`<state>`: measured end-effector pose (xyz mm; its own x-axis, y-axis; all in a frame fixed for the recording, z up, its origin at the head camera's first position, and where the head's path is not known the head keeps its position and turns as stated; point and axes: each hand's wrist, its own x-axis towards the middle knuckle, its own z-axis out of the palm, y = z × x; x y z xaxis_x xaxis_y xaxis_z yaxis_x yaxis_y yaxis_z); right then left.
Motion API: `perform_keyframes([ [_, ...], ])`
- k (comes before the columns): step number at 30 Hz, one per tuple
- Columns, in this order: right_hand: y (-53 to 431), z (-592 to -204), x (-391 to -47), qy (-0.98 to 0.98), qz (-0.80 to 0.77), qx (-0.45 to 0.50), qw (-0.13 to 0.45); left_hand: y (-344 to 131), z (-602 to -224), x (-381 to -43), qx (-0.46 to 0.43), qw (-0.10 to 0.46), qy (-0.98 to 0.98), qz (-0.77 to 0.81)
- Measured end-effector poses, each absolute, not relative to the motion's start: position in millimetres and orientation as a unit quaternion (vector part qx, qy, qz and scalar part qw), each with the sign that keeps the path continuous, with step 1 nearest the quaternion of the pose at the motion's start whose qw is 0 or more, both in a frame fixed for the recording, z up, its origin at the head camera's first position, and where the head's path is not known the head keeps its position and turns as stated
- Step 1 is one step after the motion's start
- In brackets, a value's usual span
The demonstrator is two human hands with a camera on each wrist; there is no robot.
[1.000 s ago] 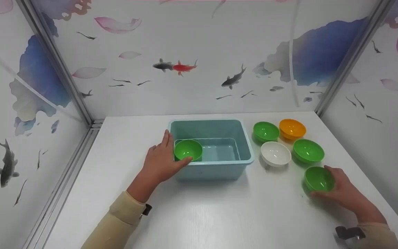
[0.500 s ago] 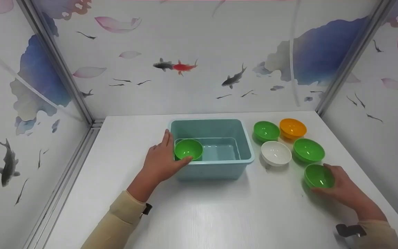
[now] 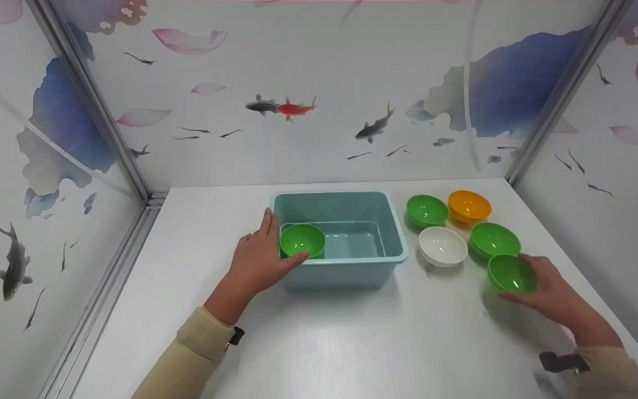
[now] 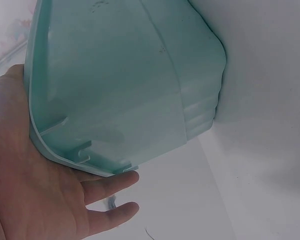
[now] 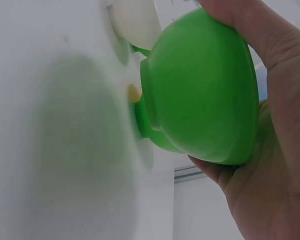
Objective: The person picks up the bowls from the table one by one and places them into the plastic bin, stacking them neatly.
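My right hand (image 3: 554,293) grips a small green bowl (image 3: 512,273) by its rim, thumb on the near side and fingers on the far side. In the right wrist view, the held bowl (image 5: 202,90) is raised off the table, its shadow below. My left hand (image 3: 261,257) rests at the front left corner of a light blue plastic basin (image 3: 341,274). Its thumb lies on the front rim and its fingers stretch along the left side, fairly straight in the left wrist view. Inside the basin, at the left, sits another green bowl (image 3: 302,240).
Right of the basin stand a green bowl (image 3: 427,211), an orange bowl (image 3: 469,206), a white bowl (image 3: 442,246) and another green bowl (image 3: 494,241) just behind the held one. Printed panels (image 3: 319,144) enclose the white table (image 3: 319,343) at the back and sides.
My right hand has lifted the held green bowl up and slightly away from me, towards the green bowl behind it. The left hand and basin have stayed put.
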<state>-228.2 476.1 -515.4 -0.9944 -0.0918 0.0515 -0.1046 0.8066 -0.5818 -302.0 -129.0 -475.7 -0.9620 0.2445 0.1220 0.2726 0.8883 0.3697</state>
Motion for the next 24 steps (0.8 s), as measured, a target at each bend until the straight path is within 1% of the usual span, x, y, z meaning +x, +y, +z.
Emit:
perform_keyframes([
  [9, 465, -505, -240, -0.954, 0.291, 0.057, 0.039, -129, -477, -303, -0.134, 0.039, -0.97, -0.197],
  [18, 454, -496, -248, -0.948, 0.293, 0.076, 0.098, -129, -478, -303, -0.134, 0.039, -0.968, -0.208],
  [24, 443, -488, -255, -0.945, 0.3, 0.084, 0.104, -129, -478, -302, -0.134, 0.044, -0.967, -0.212],
])
